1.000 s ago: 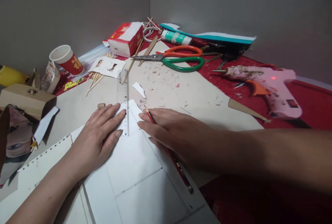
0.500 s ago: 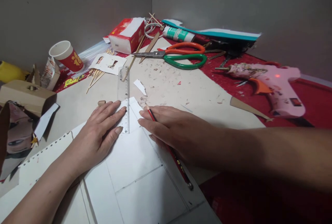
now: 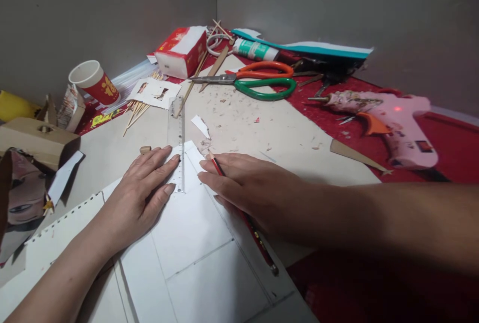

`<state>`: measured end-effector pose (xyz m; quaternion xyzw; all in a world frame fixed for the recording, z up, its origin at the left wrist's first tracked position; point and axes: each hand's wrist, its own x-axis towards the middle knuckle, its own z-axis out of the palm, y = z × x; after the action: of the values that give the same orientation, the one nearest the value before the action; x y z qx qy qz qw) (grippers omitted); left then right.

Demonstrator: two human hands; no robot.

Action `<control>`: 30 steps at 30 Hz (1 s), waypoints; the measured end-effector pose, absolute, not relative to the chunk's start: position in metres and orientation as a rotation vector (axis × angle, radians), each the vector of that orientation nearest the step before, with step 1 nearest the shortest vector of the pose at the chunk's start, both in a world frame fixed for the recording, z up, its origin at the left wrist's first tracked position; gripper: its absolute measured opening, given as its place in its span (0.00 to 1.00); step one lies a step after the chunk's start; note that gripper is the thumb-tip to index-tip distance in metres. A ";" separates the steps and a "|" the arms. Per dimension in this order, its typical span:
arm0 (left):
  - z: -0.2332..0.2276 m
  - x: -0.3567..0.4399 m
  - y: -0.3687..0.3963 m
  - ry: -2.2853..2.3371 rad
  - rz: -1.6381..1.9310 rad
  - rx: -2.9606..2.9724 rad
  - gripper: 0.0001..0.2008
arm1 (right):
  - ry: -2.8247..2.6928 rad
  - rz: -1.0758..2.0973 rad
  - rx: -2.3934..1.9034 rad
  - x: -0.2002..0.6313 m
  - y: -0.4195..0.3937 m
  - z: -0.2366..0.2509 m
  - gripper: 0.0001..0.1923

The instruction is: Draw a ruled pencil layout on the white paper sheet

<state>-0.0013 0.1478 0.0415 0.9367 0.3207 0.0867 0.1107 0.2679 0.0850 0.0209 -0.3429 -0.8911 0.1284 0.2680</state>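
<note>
My left hand (image 3: 140, 190) lies flat with its fingers stretched out. Its fingertips press on the left edge of a clear plastic ruler (image 3: 180, 170) that lies across the top of a white sheet (image 3: 202, 248) with drawn lines. My right hand (image 3: 254, 188) rests on the sheet's right side, fingers closed round a red and black pencil (image 3: 260, 243). The pencil's point sits by the sheet's upper right edge, a little right of the ruler and apart from it. Part of its shaft is hidden by the fingers.
Beyond the hands lie scissors (image 3: 239, 81) with orange and green handles, a tissue pack (image 3: 179, 53) and a glue stick (image 3: 256, 49). A pink glue gun (image 3: 396, 123) with a lit red light is at right. A paper cup (image 3: 95, 83) and cardboard pieces (image 3: 41, 141) stand at left.
The whole view has shifted very slightly to the left. Both hands, the ruler and the pencil keep the same places on the sheet.
</note>
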 end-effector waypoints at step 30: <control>0.040 -0.002 0.145 0.966 0.221 2.788 0.23 | -2.325 0.590 -0.970 0.268 0.089 0.024 0.13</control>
<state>-0.0022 0.1455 0.0404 0.9384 0.3251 0.0742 0.0911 0.2680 0.0886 0.0243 -0.3607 -0.8643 0.2195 0.2734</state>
